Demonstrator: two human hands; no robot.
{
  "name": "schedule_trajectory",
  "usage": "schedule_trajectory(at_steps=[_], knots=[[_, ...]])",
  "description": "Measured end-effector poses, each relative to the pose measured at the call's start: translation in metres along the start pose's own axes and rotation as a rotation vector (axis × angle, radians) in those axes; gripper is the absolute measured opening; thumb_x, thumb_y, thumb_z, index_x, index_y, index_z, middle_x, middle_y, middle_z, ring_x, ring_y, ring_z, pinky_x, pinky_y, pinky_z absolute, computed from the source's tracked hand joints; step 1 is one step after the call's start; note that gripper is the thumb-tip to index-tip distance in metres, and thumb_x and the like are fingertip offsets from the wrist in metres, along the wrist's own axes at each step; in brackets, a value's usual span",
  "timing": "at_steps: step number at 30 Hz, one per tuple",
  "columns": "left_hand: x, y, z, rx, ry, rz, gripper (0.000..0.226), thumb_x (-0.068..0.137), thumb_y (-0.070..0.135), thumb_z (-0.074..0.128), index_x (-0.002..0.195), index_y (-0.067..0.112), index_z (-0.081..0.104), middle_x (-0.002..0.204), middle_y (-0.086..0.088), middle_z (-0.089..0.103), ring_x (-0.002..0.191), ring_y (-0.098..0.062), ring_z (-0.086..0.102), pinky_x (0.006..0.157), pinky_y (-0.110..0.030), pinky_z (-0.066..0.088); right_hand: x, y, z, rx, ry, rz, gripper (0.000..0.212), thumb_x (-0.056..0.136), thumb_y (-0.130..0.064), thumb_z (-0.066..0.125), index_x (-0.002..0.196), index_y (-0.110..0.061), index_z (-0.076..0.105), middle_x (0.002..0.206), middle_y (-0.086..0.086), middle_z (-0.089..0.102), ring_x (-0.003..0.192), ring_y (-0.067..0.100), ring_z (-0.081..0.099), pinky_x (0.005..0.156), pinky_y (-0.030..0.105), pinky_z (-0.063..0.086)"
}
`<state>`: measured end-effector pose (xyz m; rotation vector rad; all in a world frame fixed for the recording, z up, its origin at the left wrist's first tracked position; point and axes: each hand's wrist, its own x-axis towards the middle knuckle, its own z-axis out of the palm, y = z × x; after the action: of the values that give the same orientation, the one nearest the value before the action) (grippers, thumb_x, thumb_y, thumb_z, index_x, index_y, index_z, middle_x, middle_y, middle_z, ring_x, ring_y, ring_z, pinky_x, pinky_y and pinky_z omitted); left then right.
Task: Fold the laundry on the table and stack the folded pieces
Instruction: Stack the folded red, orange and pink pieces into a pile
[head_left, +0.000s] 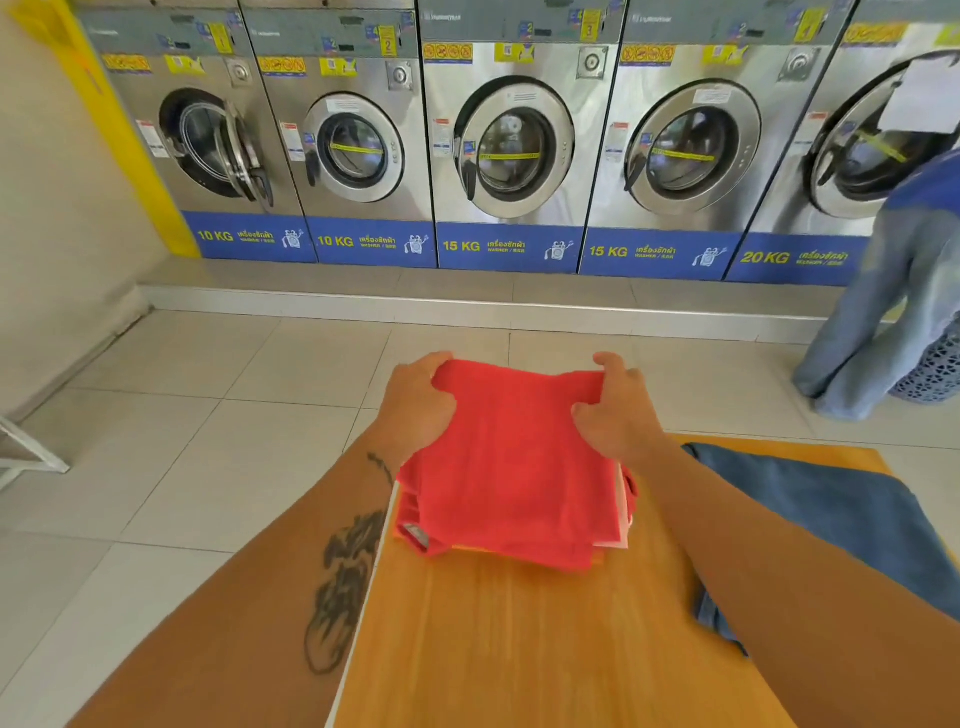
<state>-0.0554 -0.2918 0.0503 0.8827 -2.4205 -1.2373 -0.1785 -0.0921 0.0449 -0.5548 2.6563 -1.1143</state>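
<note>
currently left hand (415, 410) and right hand (615, 415) both clamping far edge of folded red garment (514, 467), holding it square over stack (621, 525) on bench (519, 649); likely aligning edges. blue denim piece (831, 525) lying beside, apparently unfolded.

The red garment (511, 467) is soft matt cloth with a faintly napped weave. The bench (519, 649) has smooth wood-grain laminate in a warm orange tone. The blue jeans (831, 519) are coarse matt denim. The washing machines (509, 145) show brushed, glossy steel; the floor (208, 441) has smooth pale tiles.
</note>
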Motion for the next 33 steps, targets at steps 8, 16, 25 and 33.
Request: schedule_trajectory(at_steps=[8, 16, 25, 33], knots=[[-0.003, -0.046, 0.068, 0.454, -0.01, 0.36, 0.046, 0.1, 0.028, 0.041, 0.146, 0.025, 0.044, 0.152, 0.0, 0.039, 0.14, -0.02, 0.033, 0.114, -0.051, 0.027, -0.005, 0.029, 0.067, -0.62, -0.099, -0.43, 0.061, 0.095, -0.044, 0.024, 0.155, -0.035, 0.023, 0.167, 0.003, 0.013, 0.153, 0.026, 0.011, 0.118, 0.059, 0.018], [0.003, -0.084, 0.091, 0.43, -0.042, 0.215, 0.066, 0.092, 0.061, 0.019, 0.154, 0.038, 0.023, 0.164, 0.01, 0.013, 0.151, -0.015, 0.003, 0.121, -0.049, 0.011, 0.009, 0.069, 0.088, -0.531, -0.133, -0.331, 0.068, 0.09, -0.065, 0.008, 0.156, -0.045, 0.008, 0.168, -0.003, 0.01, 0.154, 0.018, -0.001, 0.121, 0.057, -0.005], [-0.001, -0.089, 0.086, 0.397, -0.061, 0.142, 0.059, 0.099, 0.053, 0.019, 0.155, 0.035, 0.022, 0.166, 0.004, 0.006, 0.151, -0.019, 0.006, 0.122, -0.044, 0.011, 0.017, 0.062, 0.072, -0.489, -0.207, -0.229, 0.062, 0.098, -0.055, 0.022, 0.156, -0.034, 0.023, 0.166, -0.001, 0.017, 0.153, 0.018, 0.009, 0.121, 0.056, 0.004], [-0.013, -0.084, 0.094, 0.546, -0.031, 0.111, 0.06, 0.098, 0.049, 0.013, 0.156, 0.034, 0.013, 0.166, -0.007, 0.004, 0.15, -0.03, 0.01, 0.12, -0.053, 0.013, 0.041, 0.032, 0.083, -0.488, -0.238, -0.24, 0.066, 0.094, -0.058, 0.023, 0.148, -0.025, 0.042, 0.152, 0.009, 0.046, 0.139, 0.031, 0.041, 0.116, 0.05, 0.027]])
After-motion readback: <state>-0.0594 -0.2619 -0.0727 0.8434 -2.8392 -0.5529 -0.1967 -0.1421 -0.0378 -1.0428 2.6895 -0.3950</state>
